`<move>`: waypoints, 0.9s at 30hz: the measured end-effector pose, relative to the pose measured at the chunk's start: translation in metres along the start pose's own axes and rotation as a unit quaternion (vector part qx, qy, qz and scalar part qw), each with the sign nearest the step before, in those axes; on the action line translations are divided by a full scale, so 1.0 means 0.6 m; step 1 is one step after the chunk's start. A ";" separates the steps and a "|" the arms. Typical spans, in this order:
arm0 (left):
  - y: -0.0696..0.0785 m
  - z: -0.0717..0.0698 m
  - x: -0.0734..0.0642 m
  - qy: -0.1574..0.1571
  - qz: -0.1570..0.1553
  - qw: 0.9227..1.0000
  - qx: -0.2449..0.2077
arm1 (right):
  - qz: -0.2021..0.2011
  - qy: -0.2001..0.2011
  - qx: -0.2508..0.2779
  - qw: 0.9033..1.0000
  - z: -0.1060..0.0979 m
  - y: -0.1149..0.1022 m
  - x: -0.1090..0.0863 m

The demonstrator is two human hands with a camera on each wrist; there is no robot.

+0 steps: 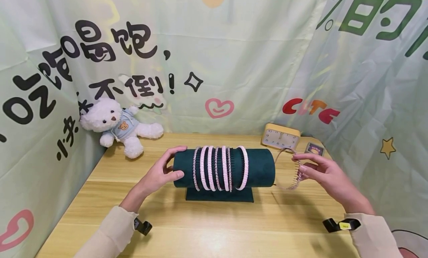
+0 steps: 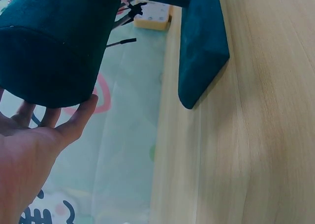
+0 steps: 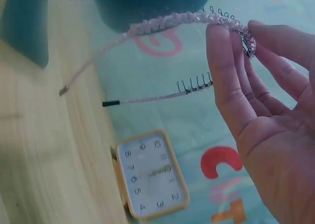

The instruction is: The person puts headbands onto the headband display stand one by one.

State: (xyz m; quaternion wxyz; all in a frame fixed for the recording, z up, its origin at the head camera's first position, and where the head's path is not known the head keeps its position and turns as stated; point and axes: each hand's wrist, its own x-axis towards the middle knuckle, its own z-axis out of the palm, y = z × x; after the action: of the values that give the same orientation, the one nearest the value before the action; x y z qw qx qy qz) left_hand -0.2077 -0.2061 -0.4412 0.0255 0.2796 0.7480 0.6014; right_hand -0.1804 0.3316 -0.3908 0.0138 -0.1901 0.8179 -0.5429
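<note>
A dark green velvet headband stand (image 1: 262,167), a horizontal roll on a flat foot (image 1: 219,196), stands mid-table. Around the roll sit several pale pink and braided headbands (image 1: 244,169), one a little apart on the right. My left hand (image 1: 164,166) grips the roll's left end, thumb in front and fingers over the top; its fingertips show against the end in the left wrist view. Between thumb and fingers, my right hand (image 1: 322,172) pinches a thin pinkish beaded headband (image 3: 182,19) with small wire teeth. That headband is just beyond the roll's right end, its tips toward the roll.
A yellow-framed clock (image 1: 281,136) stands at the back right, with a small dark square item (image 1: 314,149) beside it. At the back left sits a white teddy bear (image 1: 123,126) in a blue hoodie. Printed curtains (image 1: 234,65) enclose the wooden table (image 1: 214,228).
</note>
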 end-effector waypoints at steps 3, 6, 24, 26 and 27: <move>-0.001 0.000 0.000 0.000 -0.001 1.000 0.000 | -0.009 0.001 0.005 1.000 0.009 -0.008 0.004; -0.002 -0.001 0.000 0.000 -0.001 1.000 0.000 | -0.010 0.004 -0.004 1.000 0.018 -0.017 0.007; -0.004 -0.001 0.000 0.001 0.001 1.000 0.000 | -0.003 -0.008 0.022 1.000 0.061 -0.046 0.039; -0.004 -0.001 0.000 0.001 0.002 1.000 0.000 | -0.004 -0.009 0.023 1.000 0.064 -0.047 0.041; -0.004 -0.001 0.001 0.001 0.002 1.000 0.000 | -0.005 -0.009 0.023 1.000 0.066 -0.048 0.042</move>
State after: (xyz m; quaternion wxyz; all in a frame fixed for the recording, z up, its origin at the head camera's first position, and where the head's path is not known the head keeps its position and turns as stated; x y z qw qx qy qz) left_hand -0.2092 -0.2068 -0.4429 0.0237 0.2808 0.7473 0.6018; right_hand -0.1864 0.2787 -0.3767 0.0228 -0.1984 0.8040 -0.5602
